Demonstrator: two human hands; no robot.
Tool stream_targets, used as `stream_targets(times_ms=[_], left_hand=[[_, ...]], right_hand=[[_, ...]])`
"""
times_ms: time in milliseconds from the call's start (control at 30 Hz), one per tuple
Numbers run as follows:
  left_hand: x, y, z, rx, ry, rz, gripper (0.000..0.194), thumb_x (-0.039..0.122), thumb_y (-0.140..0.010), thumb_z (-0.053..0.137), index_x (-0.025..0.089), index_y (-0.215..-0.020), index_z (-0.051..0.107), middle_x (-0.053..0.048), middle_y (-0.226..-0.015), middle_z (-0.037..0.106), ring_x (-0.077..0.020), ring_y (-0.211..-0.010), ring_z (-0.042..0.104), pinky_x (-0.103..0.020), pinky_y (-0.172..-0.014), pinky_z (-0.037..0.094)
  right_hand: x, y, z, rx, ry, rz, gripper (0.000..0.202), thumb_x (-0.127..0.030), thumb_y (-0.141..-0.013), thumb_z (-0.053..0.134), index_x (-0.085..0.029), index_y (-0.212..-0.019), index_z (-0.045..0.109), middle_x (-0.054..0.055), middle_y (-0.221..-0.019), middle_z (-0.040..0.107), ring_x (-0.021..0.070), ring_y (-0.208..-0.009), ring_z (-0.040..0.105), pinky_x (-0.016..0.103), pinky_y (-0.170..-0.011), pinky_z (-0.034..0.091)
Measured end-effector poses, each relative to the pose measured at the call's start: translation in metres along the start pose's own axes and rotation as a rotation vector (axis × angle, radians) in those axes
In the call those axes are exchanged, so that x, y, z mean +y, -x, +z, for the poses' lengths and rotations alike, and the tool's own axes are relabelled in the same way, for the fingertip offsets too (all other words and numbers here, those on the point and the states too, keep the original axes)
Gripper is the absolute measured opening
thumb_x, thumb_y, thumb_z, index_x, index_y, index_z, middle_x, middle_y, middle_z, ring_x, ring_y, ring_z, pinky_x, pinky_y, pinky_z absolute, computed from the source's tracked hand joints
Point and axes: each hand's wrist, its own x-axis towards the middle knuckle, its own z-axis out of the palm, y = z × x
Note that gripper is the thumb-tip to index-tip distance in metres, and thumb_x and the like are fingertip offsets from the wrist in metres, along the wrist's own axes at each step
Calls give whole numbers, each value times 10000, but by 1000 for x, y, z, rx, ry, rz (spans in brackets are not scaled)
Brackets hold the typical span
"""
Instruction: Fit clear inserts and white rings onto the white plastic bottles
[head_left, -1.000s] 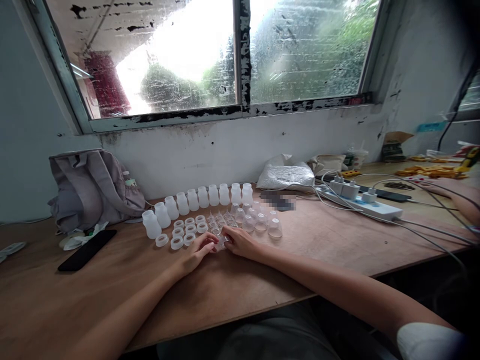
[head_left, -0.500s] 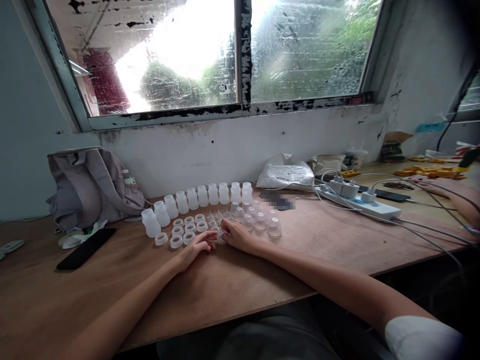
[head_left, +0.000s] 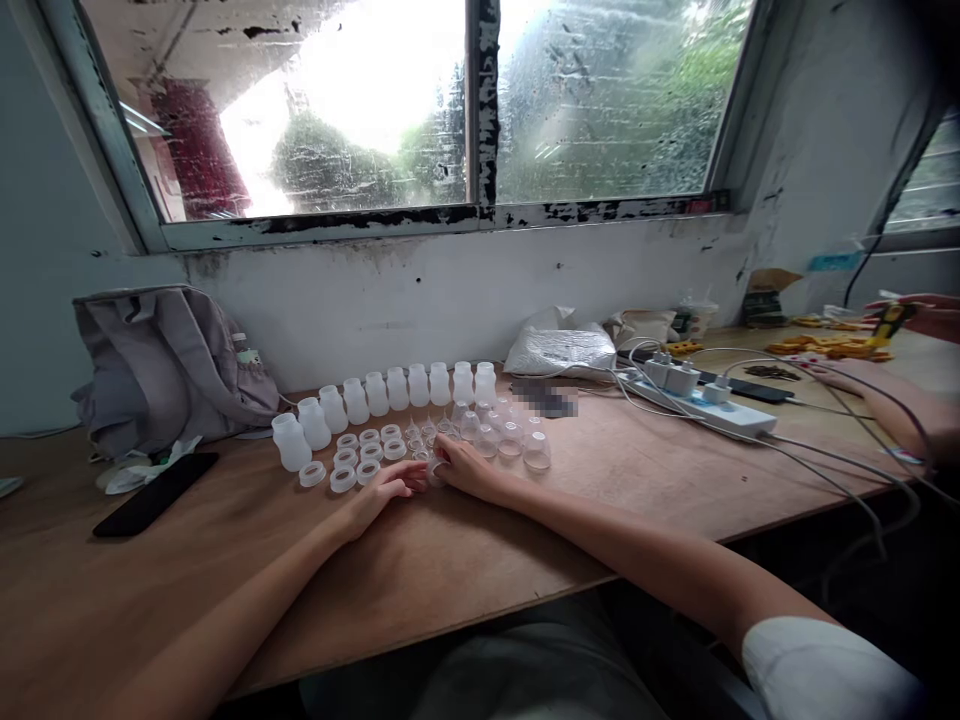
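Observation:
On the wooden tabletop, my right hand (head_left: 466, 470) is closed with its fingertips on a small translucent bottle ring (head_left: 434, 474), partly hidden by the fingers. My left hand (head_left: 386, 489) lies just left of it, palm low, its fingers stretched loosely toward the ring. Left of the hands are several white bottle rings (head_left: 343, 480) in rows. Behind the fingers stand several clear pointed nipples (head_left: 415, 434). To the right are several clear dome caps (head_left: 537, 451). A curved row of frosted baby bottles (head_left: 354, 402) stands upright behind everything.
A grey backpack (head_left: 161, 365) and black phone (head_left: 156, 496) lie at the left. At the right are a silver bag (head_left: 561, 346) and a white power strip (head_left: 705, 405) with trailing cables. Farther right, a co-worker's hand (head_left: 844, 375) is beside yellow parts (head_left: 832, 346).
The whole view has shifted slightly, so things sit a little farther left. My hands stay together at the ring with little movement. The co-worker's yellow-and-black tool has moved.

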Motion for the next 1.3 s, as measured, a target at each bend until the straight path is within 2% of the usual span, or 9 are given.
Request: stream_targets(times_ms=[200, 333, 500, 633, 800, 900, 1000, 1133, 1300], left_hand=[[4, 2, 4, 101, -85, 29, 339, 211, -725, 474, 154, -1048, 558, -66, -969, 613, -180, -851, 569, -301, -765, 432], [11, 6, -5, 442, -374, 211, 235, 304, -786, 443, 156, -896, 589, -31, -756, 608, -150, -694, 567, -278, -683, 444], [22, 17, -58, 1057, -826, 559, 180, 296, -777, 452, 173, -863, 551, -29, -839, 542, -165, -802, 512, -303, -767, 410], [17, 26, -111, 1270, -1010, 612, 176, 314, -739, 505, 157, -817, 519, -51, -850, 494, -203, -893, 467, -357, -834, 377], [-12, 23, -150, 1345, -825, 456, 578, 423, -558, 672, 152, -1009, 433, -109, -1072, 423, -235, -987, 440, -370, -851, 377], [-25, 18, -159, 1291, -521, 275, 614, 482, -532, 671, 168, -995, 418, -72, -967, 490, -204, -853, 519, -338, -756, 430], [-24, 19, -158, 1379, -478, 169, 514, 521, -559, 638, 186, -904, 456, -21, -819, 535, -191, -738, 539, -332, -703, 438], [-2, 25, -137, 1543, -597, 348, 428, 514, -710, 497, 175, -966, 448, -41, -850, 544, -191, -760, 545, -317, -706, 437], [17, 22, -74, 1024, -778, 402, 353, 467, -788, 415, 192, -1007, 443, -12, -778, 570, -171, -686, 562, -281, -637, 448]], right_hand=[[-2, 2, -2, -14, 10, -30, 122, -109, -645, 437, -176, -744, 415, -37, -595, 418, 93, -524, 368, 196, -499, 251], [-8, 7, -3, -55, 94, -75, 182, -126, -686, 426, -171, -859, 464, -5, -652, 502, 115, -552, 418, 210, -517, 266], [-11, 12, -4, -66, 141, -83, 308, -126, -716, 416, -156, -1018, 468, 37, -762, 580, 145, -637, 500, 222, -551, 309], [-7, 13, -4, -44, 109, -111, 417, -87, -724, 391, -164, -1131, 438, 44, -821, 606, 153, -691, 534, 234, -611, 358], [-1, 11, -1, -52, 41, -203, 417, -21, -735, 345, -201, -1075, 505, 53, -935, 590, 155, -790, 550, 248, -672, 400], [1, 11, 1, 15, -13, -177, 350, -52, -753, 378, -172, -1065, 481, 74, -969, 570, 167, -849, 543, 276, -725, 417], [-1, 13, -1, 50, -68, -149, 358, -167, -768, 471, -164, -1122, 418, 93, -1026, 543, 169, -826, 548, 293, -736, 435], [-7, 15, -7, 6, -132, -190, 550, -312, -786, 504, -173, -1263, 269, 121, -1145, 479, 163, -831, 550, 317, -775, 442], [-5, 12, -6, 197, -179, -180, 346, -251, -885, 307, -197, -1225, 333, 101, -1105, 506, 152, -853, 547, 325, -789, 436]])
